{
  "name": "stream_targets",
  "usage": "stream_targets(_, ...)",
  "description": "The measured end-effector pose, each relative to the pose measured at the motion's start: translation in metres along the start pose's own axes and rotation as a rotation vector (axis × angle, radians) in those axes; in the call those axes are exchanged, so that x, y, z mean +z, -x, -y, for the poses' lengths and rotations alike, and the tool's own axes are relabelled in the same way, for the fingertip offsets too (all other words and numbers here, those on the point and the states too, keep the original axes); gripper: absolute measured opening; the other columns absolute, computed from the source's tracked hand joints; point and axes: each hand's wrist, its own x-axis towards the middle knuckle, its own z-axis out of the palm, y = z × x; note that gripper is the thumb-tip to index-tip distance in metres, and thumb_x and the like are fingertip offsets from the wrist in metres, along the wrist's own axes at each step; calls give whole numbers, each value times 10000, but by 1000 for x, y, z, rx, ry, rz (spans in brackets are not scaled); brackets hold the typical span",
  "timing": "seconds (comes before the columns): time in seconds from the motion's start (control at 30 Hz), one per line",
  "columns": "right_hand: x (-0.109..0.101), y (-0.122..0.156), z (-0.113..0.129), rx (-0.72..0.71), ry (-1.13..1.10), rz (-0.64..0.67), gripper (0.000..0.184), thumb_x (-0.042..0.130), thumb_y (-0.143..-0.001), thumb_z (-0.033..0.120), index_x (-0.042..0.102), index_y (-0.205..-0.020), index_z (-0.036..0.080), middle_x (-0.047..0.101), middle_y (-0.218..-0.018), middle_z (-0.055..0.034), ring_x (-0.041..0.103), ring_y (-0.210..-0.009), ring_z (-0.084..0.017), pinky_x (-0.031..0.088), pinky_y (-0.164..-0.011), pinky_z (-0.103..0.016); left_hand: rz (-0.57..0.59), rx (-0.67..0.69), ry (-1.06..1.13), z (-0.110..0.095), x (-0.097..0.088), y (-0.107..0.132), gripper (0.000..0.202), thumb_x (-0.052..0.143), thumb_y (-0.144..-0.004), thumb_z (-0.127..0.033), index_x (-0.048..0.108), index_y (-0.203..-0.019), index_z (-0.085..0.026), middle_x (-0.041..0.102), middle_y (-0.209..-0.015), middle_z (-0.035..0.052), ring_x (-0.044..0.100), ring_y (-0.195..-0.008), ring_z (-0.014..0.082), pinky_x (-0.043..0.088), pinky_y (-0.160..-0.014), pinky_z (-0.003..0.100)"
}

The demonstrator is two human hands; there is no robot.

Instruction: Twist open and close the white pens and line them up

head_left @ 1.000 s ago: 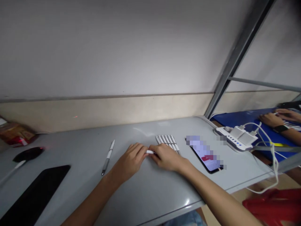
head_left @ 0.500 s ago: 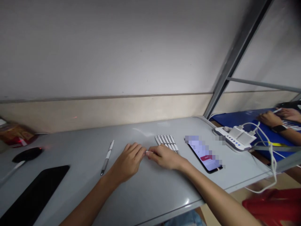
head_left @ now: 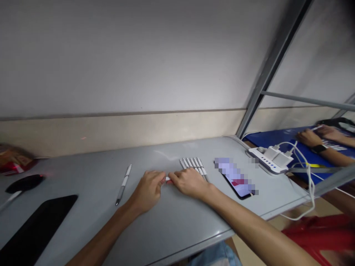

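My left hand [head_left: 148, 190] and my right hand [head_left: 191, 183] meet above the desk, fingertips almost touching. Both are closed in a pinch on a pen [head_left: 167, 178]; only a short white piece of it shows between them, the fingers hiding the rest. Left of my left hand lies a single white pen [head_left: 124, 183] with a grey grip and dark tip, slanted on the desk. Just behind my right hand, several white pens [head_left: 194, 162] lie side by side in a row, their lower ends partly covered by that hand.
A lit phone [head_left: 235, 179] and a power strip [head_left: 267, 162] with chargers and white cables are on the right. A black slab [head_left: 41, 229], a dark oval device [head_left: 24, 183] and a red packet [head_left: 15, 159] occupy the left. Another person's hands [head_left: 309, 137] work over a blue surface.
The view has turned slightly right, shifting everything leftward. My hands stay together, their fingers slightly repositioned around the pen; the lying pens have not moved on the desk.
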Motion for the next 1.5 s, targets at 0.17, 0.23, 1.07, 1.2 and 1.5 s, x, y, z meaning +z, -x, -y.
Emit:
stream_targets(0.17, 2, -5, -2, 89, -92, -34, 393, 255, -1006, 405, 558, -1088, 167, 693, -912, -129, 645, -773, -215, 405, -652, -277, 4, 0, -107, 2, 1, -1, 239, 360, -914, -125, 532, -758, -185, 594, -742, 24, 510, -760, 189, 333, -693, 327)
stream_targets(0.23, 2, -6, -4, 135, -221, -68, 422, 279, -996, 450, 577, -1055, 157, 683, -867, -123, 623, -757, -204, 396, -661, -279, -7, 63, -202, 2, -2, -1, 205, 380, -909, -122, 570, -873, -189, 619, -843, 47, 507, -832, 210, 329, -718, 349)
stream_targets(1.07, -4, 1, -2, -1, -646, -11, 430, 321, -997, 397, 619, -834, 132, 625, -727, -53, 539, -656, -139, 392, -654, -254, -49, 174, -189, -7, -11, 1, 265, 381, -681, 56, 480, -677, -190, 520, -665, 24, 435, -698, 193, 309, -665, 340)
stream_targets(1.2, 1, 2, 5, 53, -196, 0, 355, 304, -1002, 334, 594, -1026, 130, 678, -780, -111, 611, -663, -205, 399, -610, -284, -45, 86, -103, -3, -4, 2, 252, 384, -726, 25, 504, -673, -189, 543, -649, 19, 483, -692, 184, 342, -676, 327)
stream_targets(1.5, 8, -8, 6, 63, -20, -145, 321, 300, -1009, 339, 571, -1037, 169, 646, -982, -91, 584, -904, -222, 432, -732, -309, 70, -100, 33, 9, 2, 1, 255, 333, -971, -280, 568, -918, -196, 650, -879, 28, 589, -840, 191, 391, -797, 358)
